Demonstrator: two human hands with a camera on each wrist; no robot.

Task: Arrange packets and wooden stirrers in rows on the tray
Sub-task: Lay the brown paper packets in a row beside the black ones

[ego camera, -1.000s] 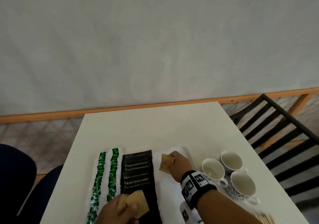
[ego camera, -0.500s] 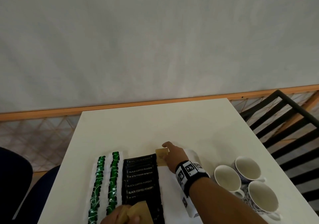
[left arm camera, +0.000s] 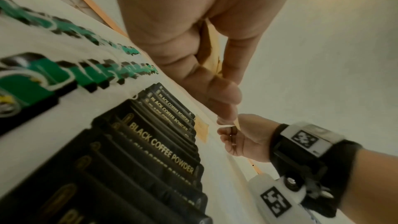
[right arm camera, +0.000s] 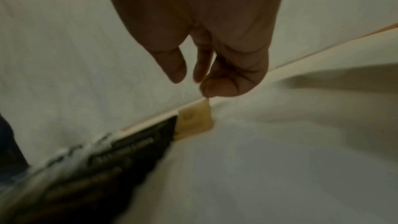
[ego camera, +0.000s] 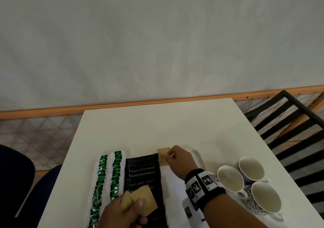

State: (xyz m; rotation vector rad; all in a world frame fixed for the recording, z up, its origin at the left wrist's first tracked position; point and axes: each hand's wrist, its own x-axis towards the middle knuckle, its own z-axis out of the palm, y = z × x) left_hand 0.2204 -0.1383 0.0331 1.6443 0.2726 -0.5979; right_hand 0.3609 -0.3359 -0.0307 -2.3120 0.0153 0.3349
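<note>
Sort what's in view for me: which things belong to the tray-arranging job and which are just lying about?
Part of the job:
- white tray
- green packets in two rows
- black coffee packets in one row
- brown packet on the tray, right hand at its edge
- brown packets held in the left hand

Lying about:
- three cups on the table
- black chair

Two green-white packet rows (ego camera: 107,178), overlapped black coffee packets (ego camera: 142,173), one brown packet (ego camera: 163,156) flat on white tray (ego camera: 198,155), far end

White table (ego camera: 157,127), black chair (ego camera: 287,122).
</note>
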